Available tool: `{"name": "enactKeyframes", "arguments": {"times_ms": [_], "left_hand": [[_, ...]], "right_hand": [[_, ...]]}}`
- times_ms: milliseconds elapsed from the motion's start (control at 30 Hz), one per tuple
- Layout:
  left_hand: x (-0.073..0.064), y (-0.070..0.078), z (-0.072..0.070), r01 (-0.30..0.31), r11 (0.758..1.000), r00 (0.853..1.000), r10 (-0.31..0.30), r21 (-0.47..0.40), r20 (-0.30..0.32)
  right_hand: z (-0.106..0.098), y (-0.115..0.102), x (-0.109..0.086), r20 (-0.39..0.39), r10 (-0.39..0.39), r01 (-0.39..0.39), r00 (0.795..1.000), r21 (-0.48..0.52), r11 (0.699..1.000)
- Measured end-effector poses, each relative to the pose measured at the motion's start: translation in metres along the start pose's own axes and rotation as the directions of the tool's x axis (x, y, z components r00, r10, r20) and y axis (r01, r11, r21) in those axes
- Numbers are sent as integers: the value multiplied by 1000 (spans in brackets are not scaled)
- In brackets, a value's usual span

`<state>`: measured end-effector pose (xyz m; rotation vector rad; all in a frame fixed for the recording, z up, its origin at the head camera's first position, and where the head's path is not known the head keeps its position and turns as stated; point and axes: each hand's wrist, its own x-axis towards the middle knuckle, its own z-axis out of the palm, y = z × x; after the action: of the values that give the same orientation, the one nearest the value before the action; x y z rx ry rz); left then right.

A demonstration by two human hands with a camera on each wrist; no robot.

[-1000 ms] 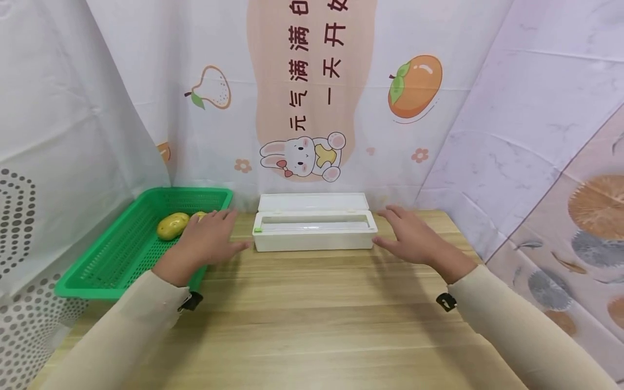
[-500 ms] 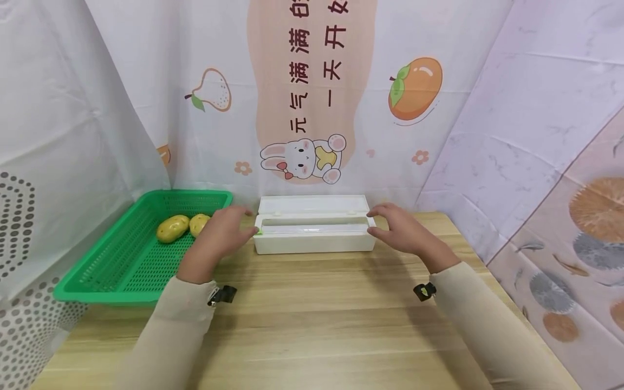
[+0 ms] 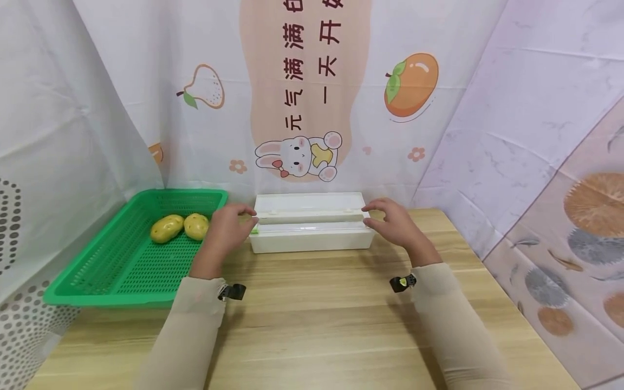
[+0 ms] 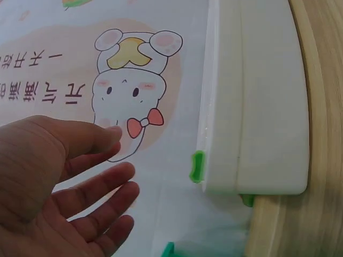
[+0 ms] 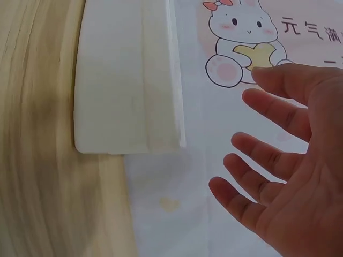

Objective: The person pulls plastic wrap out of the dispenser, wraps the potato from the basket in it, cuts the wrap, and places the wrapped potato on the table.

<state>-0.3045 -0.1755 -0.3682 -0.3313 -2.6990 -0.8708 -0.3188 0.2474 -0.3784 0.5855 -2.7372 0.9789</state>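
Note:
A long white box [image 3: 312, 242], which looks like a cling film dispenser, stands at the back of the table with its lid [image 3: 309, 202] raised behind it. A clear strip [image 3: 312, 227] spans its opening, and a green slider [image 4: 198, 167] sits at its left end. My left hand [image 3: 228, 230] hovers at the box's left end, fingers loosely bent. At the right end is my right hand [image 3: 397, 226], thumb and fingers spread apart. Both wrist views show a gap between the hands and the box, with nothing held.
A green plastic basket [image 3: 122, 298] stands to the left, holding two yellow potatoes [image 3: 167, 228]. A printed white curtain [image 3: 214, 135] hangs right behind the box. More fabric closes off both sides of the wooden table [image 3: 312, 319].
Both hands have come inward from the sides to the two ends of the box. The potatoes show more fully now that the left hand has moved off them. The box has stayed put.

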Motion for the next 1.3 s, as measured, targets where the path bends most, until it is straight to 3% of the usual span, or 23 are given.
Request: {"name": "enactKeyframes", "arguments": {"times_ms": [233, 333, 500, 700, 900, 1100, 1300], "left_hand": [[4, -15, 18, -34, 995, 994, 23, -97, -111], [6, -21, 25, -41, 993, 992, 27, -112, -123], [10, -28, 33, -44, 999, 998, 43, -26, -38], [6, -35, 43, 2, 1000, 998, -3, 27, 69], [6, -40, 51, -28, 998, 994, 23, 52, 103], [10, -39, 49, -29, 999, 997, 26, 34, 75], [5, -37, 51, -18, 1000, 997, 17, 17, 79]], "right_hand": [[22, 13, 0, -48, 67, -62, 997, 100, 993], [28, 16, 2, -42, 55, -50, 998, 98, 994], [35, 18, 3, -31, 32, -30, 999, 78, 997], [41, 18, 3, -40, 39, -35, 998, 94, 995], [49, 18, 4, -13, 121, -119, 993, 116, 986], [51, 17, 9, -49, 135, -130, 990, 99, 987], [54, 17, 6, -68, 166, -158, 984, 103, 982]]}}
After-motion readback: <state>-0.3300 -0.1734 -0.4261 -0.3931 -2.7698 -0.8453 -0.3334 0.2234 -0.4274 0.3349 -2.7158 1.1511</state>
